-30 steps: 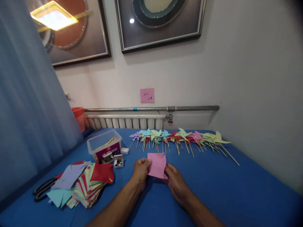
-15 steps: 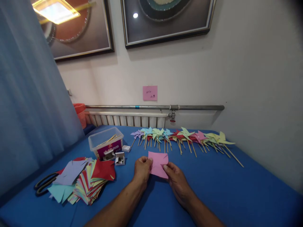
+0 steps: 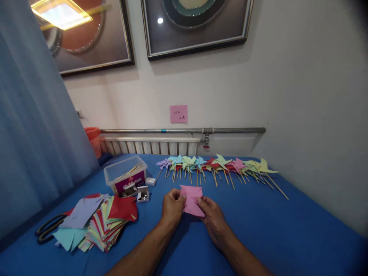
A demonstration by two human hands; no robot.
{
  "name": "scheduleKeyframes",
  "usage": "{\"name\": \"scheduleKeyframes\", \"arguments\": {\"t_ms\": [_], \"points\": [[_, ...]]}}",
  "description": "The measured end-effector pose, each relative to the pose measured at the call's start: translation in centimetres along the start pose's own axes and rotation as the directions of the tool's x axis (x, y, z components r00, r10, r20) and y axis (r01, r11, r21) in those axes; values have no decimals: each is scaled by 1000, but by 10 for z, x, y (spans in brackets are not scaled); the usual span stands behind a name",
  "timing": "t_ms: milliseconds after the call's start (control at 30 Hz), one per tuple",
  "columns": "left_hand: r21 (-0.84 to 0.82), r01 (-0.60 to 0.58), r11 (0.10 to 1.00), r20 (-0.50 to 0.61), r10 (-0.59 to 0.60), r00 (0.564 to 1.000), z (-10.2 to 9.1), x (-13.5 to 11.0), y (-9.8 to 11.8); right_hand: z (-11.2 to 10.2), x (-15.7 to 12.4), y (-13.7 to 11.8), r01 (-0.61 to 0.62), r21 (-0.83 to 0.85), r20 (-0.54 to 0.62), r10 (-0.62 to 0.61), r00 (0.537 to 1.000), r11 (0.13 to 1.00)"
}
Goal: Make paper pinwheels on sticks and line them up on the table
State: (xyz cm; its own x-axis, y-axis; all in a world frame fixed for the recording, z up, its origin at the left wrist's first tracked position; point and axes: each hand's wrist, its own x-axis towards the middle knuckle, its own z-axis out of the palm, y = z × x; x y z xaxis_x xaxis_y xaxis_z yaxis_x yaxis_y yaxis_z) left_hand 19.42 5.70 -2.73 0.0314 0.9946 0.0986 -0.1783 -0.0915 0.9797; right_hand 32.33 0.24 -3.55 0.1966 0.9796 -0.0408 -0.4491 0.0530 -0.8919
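A pink paper square (image 3: 192, 199) with cut corners is held just above the blue table (image 3: 287, 234) in front of me. My left hand (image 3: 171, 209) pinches its left edge with closed fingers. My right hand (image 3: 213, 221) pinches its lower right corner, fingers closed too. Behind the paper, along the far side of the table, lies a row of finished paper pinwheels (image 3: 218, 165) on wooden sticks.
A stack of coloured paper squares (image 3: 97, 221) lies at the left, with black scissors (image 3: 47, 230) beside it. A clear plastic tub (image 3: 125, 177) holding sticks stands behind, with small open boxes of pins (image 3: 143, 194) next to it. A curtain hangs at the left; a radiator runs along the wall.
Both hands have stayed on the pink paper; the fingers have shifted slightly along it and one corner looks folded a little more inward. The view wobbled slightly.
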Motion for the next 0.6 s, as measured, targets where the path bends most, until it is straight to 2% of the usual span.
{"name": "scheduleKeyframes", "arguments": {"t_ms": [167,333,600], "points": [[-15,27,1000,1,-27,1000,0,0,1,3,-3,-6,-11,63,22,10,1000,998],[48,-6,999,16,5,1000,-1,0,2,5,-5,-13,-43,100,136,29,990,994],[153,-71,986,37,67,997,-4,-2,-1,2,-2,-6,-84,82,51,80,995,993]]}}
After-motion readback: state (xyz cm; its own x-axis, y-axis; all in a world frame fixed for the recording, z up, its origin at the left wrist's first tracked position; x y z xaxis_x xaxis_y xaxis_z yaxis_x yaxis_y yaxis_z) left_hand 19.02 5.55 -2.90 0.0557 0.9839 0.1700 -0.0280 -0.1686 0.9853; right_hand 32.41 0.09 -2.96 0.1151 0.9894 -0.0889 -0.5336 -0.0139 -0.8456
